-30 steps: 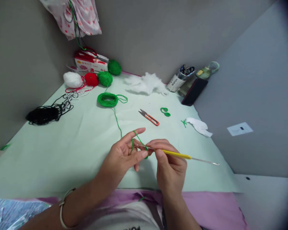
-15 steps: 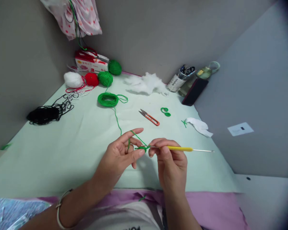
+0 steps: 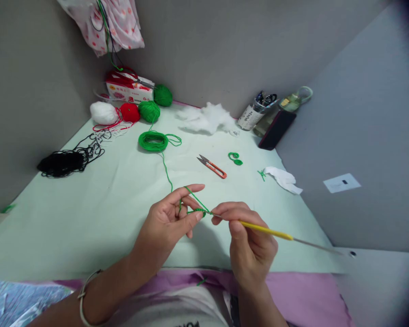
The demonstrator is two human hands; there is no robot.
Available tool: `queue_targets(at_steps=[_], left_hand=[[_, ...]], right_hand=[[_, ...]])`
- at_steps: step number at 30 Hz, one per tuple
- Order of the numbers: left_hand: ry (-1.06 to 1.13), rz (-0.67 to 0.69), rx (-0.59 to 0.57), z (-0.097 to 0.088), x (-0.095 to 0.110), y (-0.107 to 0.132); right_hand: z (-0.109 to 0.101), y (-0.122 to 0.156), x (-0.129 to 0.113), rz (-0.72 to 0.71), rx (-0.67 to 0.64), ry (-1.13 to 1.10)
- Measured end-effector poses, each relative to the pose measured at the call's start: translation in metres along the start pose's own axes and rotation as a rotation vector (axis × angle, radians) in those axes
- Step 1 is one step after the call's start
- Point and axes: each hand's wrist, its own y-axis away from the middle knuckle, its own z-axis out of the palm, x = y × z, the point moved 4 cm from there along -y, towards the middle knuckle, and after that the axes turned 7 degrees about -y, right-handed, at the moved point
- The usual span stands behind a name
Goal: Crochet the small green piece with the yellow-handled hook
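Observation:
My left hand (image 3: 172, 218) pinches a small green crochet piece (image 3: 200, 210) between thumb and fingers. Green yarn (image 3: 197, 198) passes over its raised index finger and slants down to the hook tip. In my right hand (image 3: 250, 240) is a yellow-handled crochet hook (image 3: 267, 230), gripped like a pen. Its working tip meets the yarn beside the green piece, while the far metal end points down to the right. From the left hand a strand runs back across the table to a wound green yarn coil (image 3: 153, 141).
Orange thread snips (image 3: 213, 167) lie ahead of my hands, with a small green crocheted curl (image 3: 235, 158) to their right. Black yarn (image 3: 63, 163) sits at left. White stuffing (image 3: 209, 119), a pen cup (image 3: 254, 113) and a phone (image 3: 277, 131) stand along the back.
My right hand has shifted a little right and down, and the hook has tilted with its far end lower. My left hand stays almost in place, still pinching the crochet piece.

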Motion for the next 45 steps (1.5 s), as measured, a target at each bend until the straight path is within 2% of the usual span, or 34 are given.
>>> queue_targets(at_steps=[8,10,12,14,16,19,21,24,28,30,32,35,38,42,45], left_hand=[[-0.038,0.026,0.093,0.0,-0.002,0.002],[0.032,0.016,0.065,0.002,-0.003,0.002],[0.167,-0.049,-0.019,0.005,-0.005,0.001],[0.303,-0.155,-0.122,0.008,-0.008,0.0],[0.377,-0.222,-0.163,0.008,-0.009,-0.001],[0.371,-0.169,-0.116,0.004,-0.008,-0.003],[0.326,-0.117,-0.119,0.004,-0.008,-0.003],[0.241,-0.093,-0.153,0.008,-0.008,-0.002],[0.179,-0.079,-0.089,0.006,-0.009,-0.002],[0.221,-0.099,-0.096,0.006,-0.01,-0.002],[0.302,-0.153,-0.153,0.007,-0.011,-0.004],[0.384,-0.207,-0.179,0.006,-0.012,-0.007],[0.345,-0.162,-0.149,0.004,-0.011,-0.009],[0.183,-0.094,-0.163,0.004,-0.012,-0.004],[0.13,-0.051,-0.135,0.0,-0.011,-0.002]], right_hand=[[0.009,0.008,-0.011,-0.229,-0.199,0.444],[0.01,0.01,-0.008,-0.26,-0.186,0.552],[0.011,0.013,-0.005,-0.317,-0.17,0.605],[0.011,0.013,-0.003,-0.337,-0.147,0.556],[0.007,0.009,-0.002,-0.239,-0.06,0.394],[0.003,-0.001,0.001,-0.052,0.084,0.092],[0.005,-0.006,0.002,0.011,0.099,-0.007],[0.009,-0.008,0.002,0.004,0.056,0.024],[0.01,0.001,0.0,-0.109,-0.026,0.212],[0.01,0.005,-0.002,-0.199,-0.086,0.391],[0.01,0.006,-0.002,-0.245,-0.121,0.473],[0.003,0.0,-0.001,-0.138,0.014,0.259],[0.001,-0.006,0.004,0.009,0.129,-0.026],[0.007,-0.009,0.009,0.106,0.052,-0.096],[0.006,-0.009,0.01,0.107,0.049,-0.109]])
